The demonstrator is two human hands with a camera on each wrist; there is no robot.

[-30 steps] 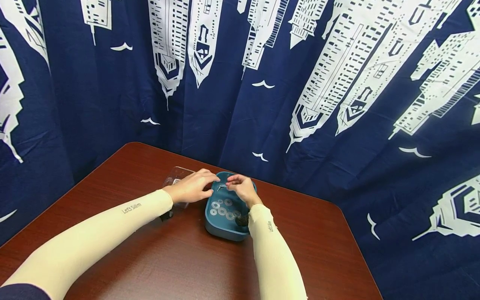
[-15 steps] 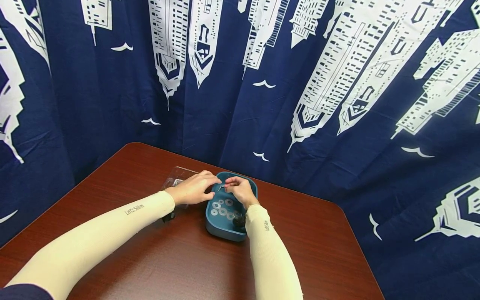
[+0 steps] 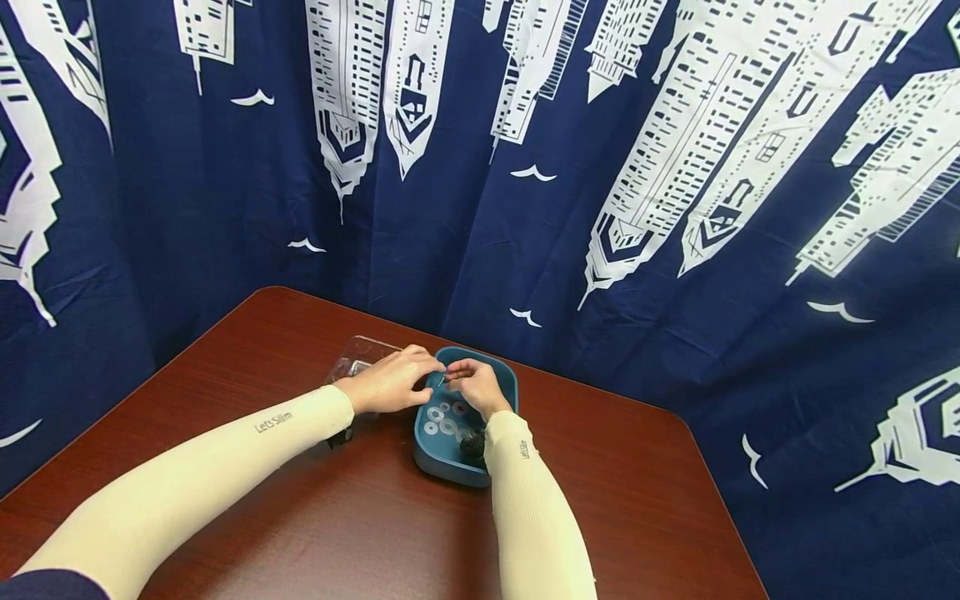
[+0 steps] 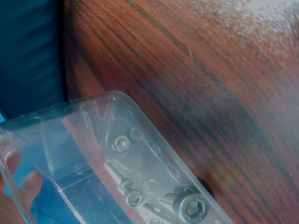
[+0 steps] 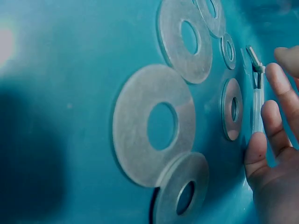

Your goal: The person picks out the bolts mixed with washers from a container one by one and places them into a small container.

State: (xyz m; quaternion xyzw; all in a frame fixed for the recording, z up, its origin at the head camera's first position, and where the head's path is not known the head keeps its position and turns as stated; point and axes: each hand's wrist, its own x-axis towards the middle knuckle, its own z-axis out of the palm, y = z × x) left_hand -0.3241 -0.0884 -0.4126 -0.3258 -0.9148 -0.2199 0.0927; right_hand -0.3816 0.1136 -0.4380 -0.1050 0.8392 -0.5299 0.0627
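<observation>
My left hand (image 3: 393,381) reaches over the left rim of a blue tray (image 3: 450,477), thumb and index finger apart. My right hand (image 3: 478,387) is inside the tray, its fingertips close to the left index finger. At those fingertips are thin metal pieces (image 5: 256,67), one looking like a small bolt; whether it is pinched or only touched stays unclear. Several flat washers (image 5: 152,81) lie on the tray floor, two of them overlapping. Under the left forearm a clear plastic box (image 4: 126,100) holds socket-head bolts (image 4: 192,207) of different sizes.
The tray and box stand side by side on a reddish-brown wooden table (image 3: 615,467). Behind it hangs a navy curtain (image 3: 420,250) with white building prints. A dark wrist camera (image 3: 472,444) hangs below the right wrist, over the washers.
My right hand has moved slightly left, bringing its fingertips nearer the left hand and over the small metal pieces. The left hand has shifted only a little; the tray stays put.
</observation>
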